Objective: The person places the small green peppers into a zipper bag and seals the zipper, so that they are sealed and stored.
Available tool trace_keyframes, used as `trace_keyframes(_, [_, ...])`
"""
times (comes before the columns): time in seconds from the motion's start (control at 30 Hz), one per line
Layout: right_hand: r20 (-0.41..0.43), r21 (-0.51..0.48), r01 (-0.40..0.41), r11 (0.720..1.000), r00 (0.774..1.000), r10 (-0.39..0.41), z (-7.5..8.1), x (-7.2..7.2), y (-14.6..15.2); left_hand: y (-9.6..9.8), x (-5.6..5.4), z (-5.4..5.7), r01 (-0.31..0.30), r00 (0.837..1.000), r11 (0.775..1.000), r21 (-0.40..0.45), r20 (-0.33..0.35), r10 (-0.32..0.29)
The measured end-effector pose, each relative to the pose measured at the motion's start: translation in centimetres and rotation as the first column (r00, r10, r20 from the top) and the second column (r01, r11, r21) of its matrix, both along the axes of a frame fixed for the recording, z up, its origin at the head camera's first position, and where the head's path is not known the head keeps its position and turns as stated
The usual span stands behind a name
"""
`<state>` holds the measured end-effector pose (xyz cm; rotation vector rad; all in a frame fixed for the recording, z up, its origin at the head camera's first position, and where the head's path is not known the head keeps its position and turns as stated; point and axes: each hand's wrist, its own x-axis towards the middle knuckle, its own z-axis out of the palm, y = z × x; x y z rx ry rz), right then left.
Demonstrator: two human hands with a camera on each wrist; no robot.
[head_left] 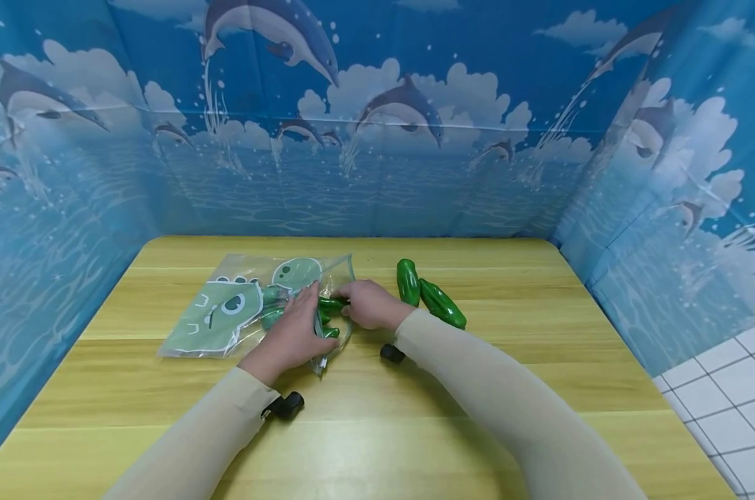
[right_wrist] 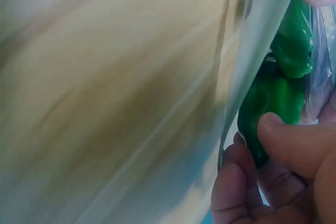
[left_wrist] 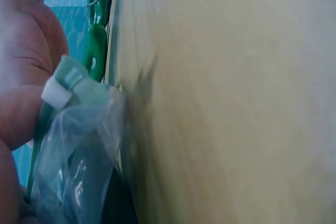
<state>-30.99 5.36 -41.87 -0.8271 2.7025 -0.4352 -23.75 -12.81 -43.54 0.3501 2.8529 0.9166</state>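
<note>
A clear zip bag (head_left: 221, 316) with a green cartoon print lies on the table, its mouth facing right. My left hand (head_left: 296, 333) lies over the mouth end and holds the bag's edge, beside a white zip slider (left_wrist: 56, 94). At the mouth, my right hand (head_left: 371, 304) pinches a glossy green pepper (right_wrist: 273, 103) between thumb and fingers, partly inside the bag. Another green pepper (right_wrist: 295, 40) touches it within the bag. More green shapes show through the plastic, partly hidden by print and hand.
Two green peppers, one upright-lying (head_left: 408, 281) and one slanted (head_left: 442, 303), rest on the wooden table (head_left: 377, 430) right of my right hand. A dolphin-print curtain (head_left: 377, 173) encloses the back and sides. White tiles (head_left: 727, 396) show at the right.
</note>
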Motion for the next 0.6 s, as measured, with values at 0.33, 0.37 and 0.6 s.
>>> trace_keyframes(0.33, [-0.021,-0.009,0.023,1.0,1.0,-0.023,0.13,0.36,0.25,-0.22,-0.04,0.24,0.001,1.0,1.0,-0.005,-0.002,-0.001])
trace_keyframes(0.37, [-0.026,-0.012,0.017,1.0,1.0,-0.017,0.11,0.36,0.22,-0.21,-0.07,0.22,0.001,1.0,1.0,-0.005,-0.001,-0.001])
trace_keyframes(0.6, [-0.016,-0.033,0.024,0.999,1.0,-0.025,-0.16,0.23,-0.29,-0.23,-0.11,-0.01,0.01,1.0,1.0,-0.006,-0.012,-0.011])
